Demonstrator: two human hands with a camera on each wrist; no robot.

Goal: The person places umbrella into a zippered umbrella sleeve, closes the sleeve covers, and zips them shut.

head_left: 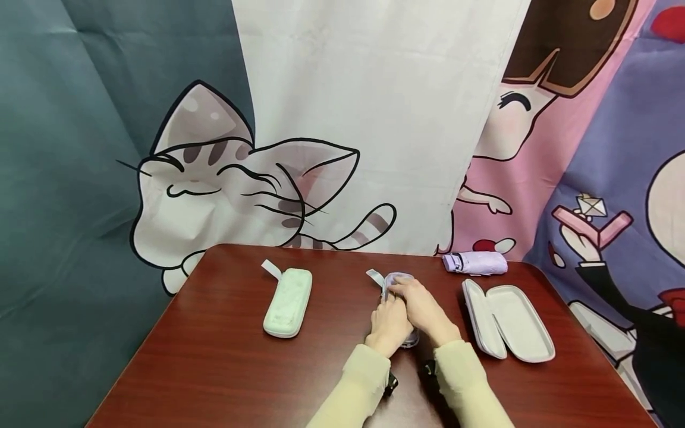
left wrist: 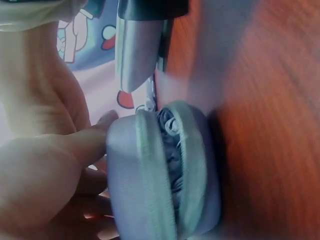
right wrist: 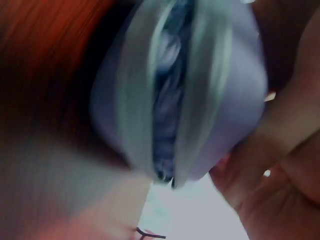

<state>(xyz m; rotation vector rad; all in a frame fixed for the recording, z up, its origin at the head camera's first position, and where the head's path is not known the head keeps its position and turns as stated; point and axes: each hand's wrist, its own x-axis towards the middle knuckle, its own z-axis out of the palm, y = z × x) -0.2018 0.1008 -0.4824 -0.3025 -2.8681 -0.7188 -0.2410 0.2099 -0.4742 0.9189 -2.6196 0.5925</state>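
Left wrist view shows the left hand [left wrist: 40, 175] with its thumb laid against the top of a lilac zip case [left wrist: 127, 175], the other fingers set beside it; whether they pinch the case or only press on it I cannot tell. Right hand [head_left: 425, 306] reaches across from the other side, just beside the left, its fingers over the upper part of the case; its grip too is partly hidden, so I cannot tell if it pinches anything. The case lies on the table [head_left: 214, 374], between and beneath the two hands, its zip parted to a narrow gap. Crumpled greyish contents [left wrist: 172, 160] show inside, too blurred to name. A pale tab [head_left: 376, 277] sticks out at the case's far left corner.

Cream sleeves [head_left: 366, 368] are turned back above the wrists, where dark bands [head_left: 390, 383] show. Well to the left lies a closed mint-green case [head_left: 289, 303]. To the right a white case [head_left: 521, 324] lies unfolded, and behind it, near the table's far edge, rests a folded lilac umbrella [head_left: 478, 263]. Beyond hangs a cartoon-printed cloth [head_left: 348, 89] with a smiling cat.
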